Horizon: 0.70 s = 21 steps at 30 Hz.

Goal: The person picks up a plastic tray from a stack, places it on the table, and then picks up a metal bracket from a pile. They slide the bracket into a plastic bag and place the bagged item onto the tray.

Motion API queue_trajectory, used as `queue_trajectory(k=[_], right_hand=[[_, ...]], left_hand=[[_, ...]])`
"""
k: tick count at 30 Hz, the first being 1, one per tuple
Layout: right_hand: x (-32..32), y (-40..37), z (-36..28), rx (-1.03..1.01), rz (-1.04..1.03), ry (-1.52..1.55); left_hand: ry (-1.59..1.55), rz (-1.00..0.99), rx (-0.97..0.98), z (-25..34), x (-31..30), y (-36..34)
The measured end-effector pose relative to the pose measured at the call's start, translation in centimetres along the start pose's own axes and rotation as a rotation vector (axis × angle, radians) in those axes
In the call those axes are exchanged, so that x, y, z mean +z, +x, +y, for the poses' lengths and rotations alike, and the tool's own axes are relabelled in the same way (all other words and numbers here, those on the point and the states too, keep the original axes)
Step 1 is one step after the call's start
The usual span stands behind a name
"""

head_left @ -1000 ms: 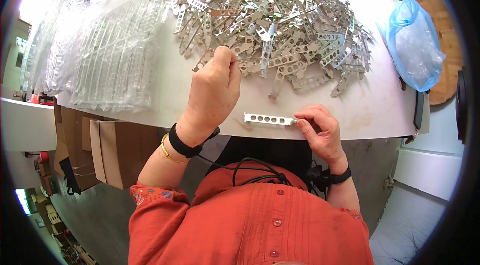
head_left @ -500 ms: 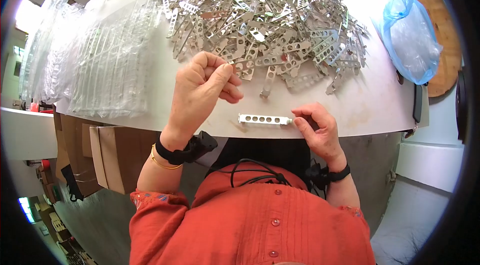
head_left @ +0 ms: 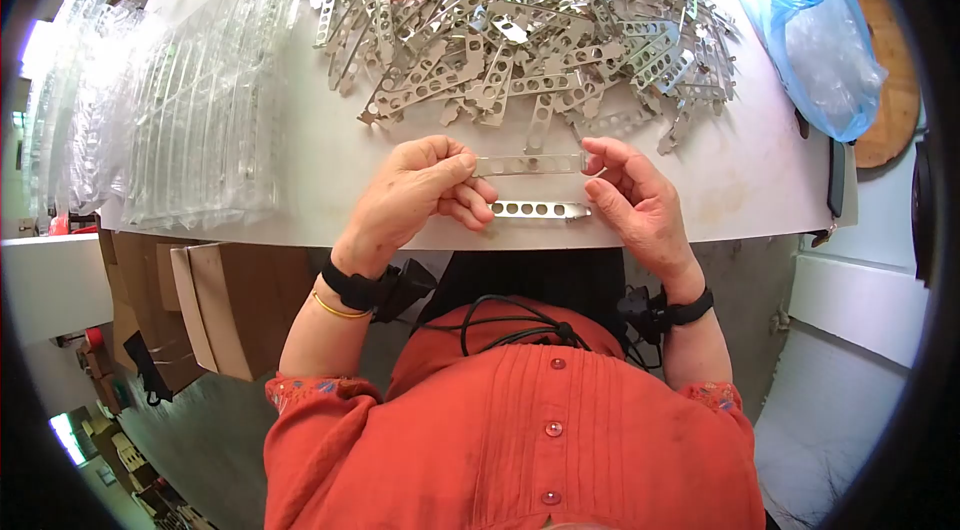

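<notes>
My left hand (head_left: 420, 185) is closed, thumb and index pinching the left end of a thin, greyish, see-through-looking strip (head_left: 525, 165) held level over the table. At the strip's other end is my right hand (head_left: 638, 205), its thumb and fingers apart and the fingertips right at that end. Nearer to me, a metal strip with a row of round holes (head_left: 535, 210) lies along the table's front edge. The lower fingers of my left hand overlap its left end in this view, and its narrow right tip points toward my right thumb.
A large heap of perforated metal strips (head_left: 530, 30) covers the back of the table (head_left: 320, 165). Stacked clear plastic packs (head_left: 205, 120) stand at the left, a blue plastic bag (head_left: 825, 55) at the right. Below the left edge is a cardboard box (head_left: 235, 310).
My left hand has moved down and right in a pinch, and the see-through strip now shows between my hands. My right hand has shifted from the holed metal strip's tip to the see-through strip's end.
</notes>
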State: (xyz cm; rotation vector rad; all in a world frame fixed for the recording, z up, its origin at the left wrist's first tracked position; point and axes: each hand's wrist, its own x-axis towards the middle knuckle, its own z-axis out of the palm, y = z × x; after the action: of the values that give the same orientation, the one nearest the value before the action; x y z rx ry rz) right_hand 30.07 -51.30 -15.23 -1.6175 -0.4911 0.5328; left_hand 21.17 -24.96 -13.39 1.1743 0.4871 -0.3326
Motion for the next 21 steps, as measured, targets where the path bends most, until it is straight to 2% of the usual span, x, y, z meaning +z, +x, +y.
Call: queue_trajectory(k=[3, 7, 12, 21], right_hand=[[0.1, 0.4, 0.4, -0.013, -0.007, -0.034], [0.0, 0.8, 0.3, 0.066, 0.016, -0.044], [0.1, 0.9, 0.9, 0.042, 0.037, -0.036], [0.1, 0.9, 0.7, 0.042, 0.056, -0.012]], left_hand=[[-0.03, -0.066, -0.006, -0.4, -0.2, 0.4], [-0.043, -0.069, 0.004, -0.7, -0.2, 0.6], [-0.004, -0.078, 0.07, -1.0, -1.3, 0.9], [-0.043, -0.069, 0.073, -0.9, -1.2, 1.1]])
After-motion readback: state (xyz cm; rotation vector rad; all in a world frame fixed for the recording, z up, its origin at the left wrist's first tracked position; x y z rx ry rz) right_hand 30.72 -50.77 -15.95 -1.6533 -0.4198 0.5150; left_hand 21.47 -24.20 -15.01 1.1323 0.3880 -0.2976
